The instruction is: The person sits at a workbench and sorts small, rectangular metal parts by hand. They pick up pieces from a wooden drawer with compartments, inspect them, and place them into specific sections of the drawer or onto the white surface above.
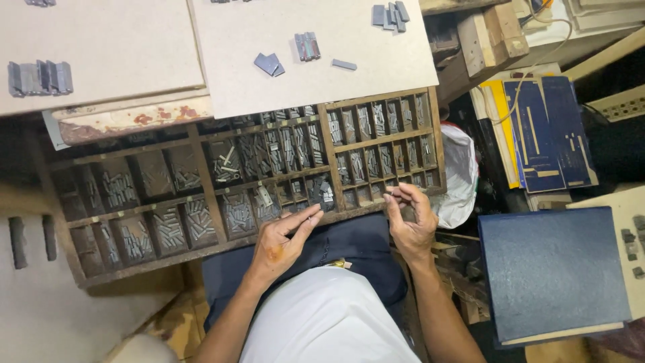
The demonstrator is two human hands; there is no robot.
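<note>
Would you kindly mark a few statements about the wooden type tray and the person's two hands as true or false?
1. The left hand rests at the near edge of the wooden type tray. True.
2. The tray's compartments are all empty. False: many hold small grey metal type pieces.
3. The right hand grips the dark blue book. False: the book lies apart to the right; the right hand's fingers curl at the tray's near right corner, seemingly around something small.
4. Loose grey pieces lie on the pale board beyond the tray. True.
5. A white plastic bag sits right of the tray. True.
</note>
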